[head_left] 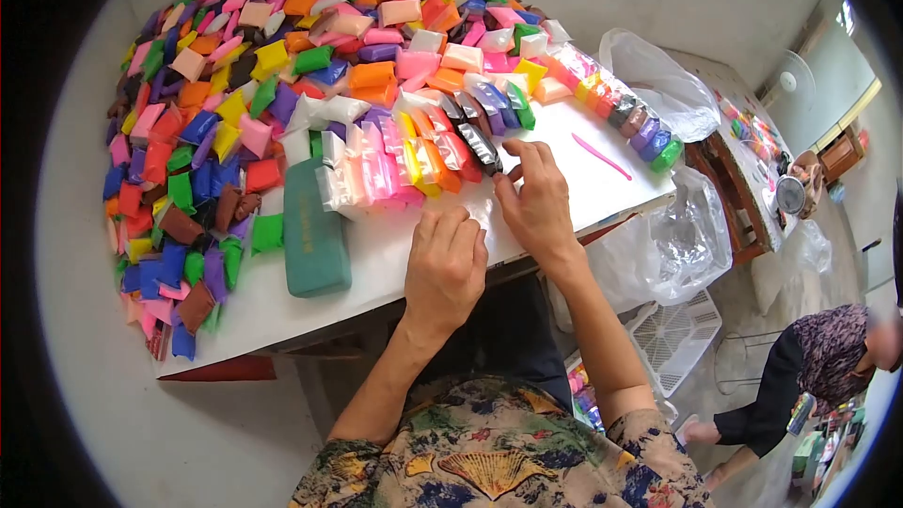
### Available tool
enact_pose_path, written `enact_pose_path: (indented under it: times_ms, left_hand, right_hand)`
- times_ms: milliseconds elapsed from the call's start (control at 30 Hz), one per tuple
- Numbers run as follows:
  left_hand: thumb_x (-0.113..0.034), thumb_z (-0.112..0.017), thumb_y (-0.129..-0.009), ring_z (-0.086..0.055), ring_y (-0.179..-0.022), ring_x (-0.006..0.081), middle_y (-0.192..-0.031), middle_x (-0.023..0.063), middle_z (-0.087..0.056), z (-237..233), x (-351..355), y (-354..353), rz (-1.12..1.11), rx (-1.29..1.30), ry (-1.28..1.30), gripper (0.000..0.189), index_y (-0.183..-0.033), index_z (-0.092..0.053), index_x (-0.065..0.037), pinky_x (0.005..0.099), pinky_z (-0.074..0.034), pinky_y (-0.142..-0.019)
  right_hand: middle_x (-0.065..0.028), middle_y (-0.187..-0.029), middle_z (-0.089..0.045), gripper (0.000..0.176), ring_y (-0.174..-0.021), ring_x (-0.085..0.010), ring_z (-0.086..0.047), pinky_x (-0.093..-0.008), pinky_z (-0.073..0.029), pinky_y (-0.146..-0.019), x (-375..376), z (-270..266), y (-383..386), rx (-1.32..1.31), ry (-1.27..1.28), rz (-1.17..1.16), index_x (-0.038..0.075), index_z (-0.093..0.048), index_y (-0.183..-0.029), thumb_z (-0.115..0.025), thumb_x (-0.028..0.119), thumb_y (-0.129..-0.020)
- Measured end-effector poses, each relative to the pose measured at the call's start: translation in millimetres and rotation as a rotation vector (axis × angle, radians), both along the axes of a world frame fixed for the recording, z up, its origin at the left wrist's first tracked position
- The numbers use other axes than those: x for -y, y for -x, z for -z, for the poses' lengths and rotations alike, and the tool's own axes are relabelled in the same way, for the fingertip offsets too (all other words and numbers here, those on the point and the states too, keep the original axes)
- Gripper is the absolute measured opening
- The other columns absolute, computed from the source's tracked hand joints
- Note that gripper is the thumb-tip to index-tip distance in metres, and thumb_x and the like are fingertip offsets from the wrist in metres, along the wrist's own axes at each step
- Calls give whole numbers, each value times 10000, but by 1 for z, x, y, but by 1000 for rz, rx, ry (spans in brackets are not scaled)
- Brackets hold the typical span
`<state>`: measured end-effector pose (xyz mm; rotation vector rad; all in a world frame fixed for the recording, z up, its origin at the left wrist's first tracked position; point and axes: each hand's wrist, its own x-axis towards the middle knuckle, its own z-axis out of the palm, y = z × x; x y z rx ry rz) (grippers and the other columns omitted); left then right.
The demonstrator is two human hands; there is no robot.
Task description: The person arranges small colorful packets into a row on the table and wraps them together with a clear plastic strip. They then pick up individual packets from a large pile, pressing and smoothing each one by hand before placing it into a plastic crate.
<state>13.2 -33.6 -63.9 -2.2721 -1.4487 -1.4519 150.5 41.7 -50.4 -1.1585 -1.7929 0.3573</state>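
My right hand (538,198) pinches the near end of a black packet (480,149) at the right end of a colour-ordered row. My left hand (447,259) is curled just in front of the row, its fingertips bent under; whether they hold anything is hidden. The row runs from white and pink packets (373,165) through yellow and orange to red. Left of it lies a green box (316,235). A second row of packets (616,103) lies at the back right, with a pink stick (602,156) near it.
A large heap of coloured packets (226,136) covers the table's left and back. Clear plastic bags (658,249) hang at the right edge, above a white plastic basket (673,343). Another person (828,357) bends at the lower right. A fan (795,80) stands behind.
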Motion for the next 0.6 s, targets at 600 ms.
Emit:
enact_pose_path:
  times_ms: [600]
  left_hand:
    - [-8,-647,-815,-562,-958,334,-1009,157,-597,-2,2,7,129,4,52,137,-943,-605,15,426,-463,-861]
  right_hand:
    - [-177,-979,-614,288,-871,-364,-642,-447,-529,-755,-12,2,11,252,-152,111,7,-583,-1119,-637,74,-845]
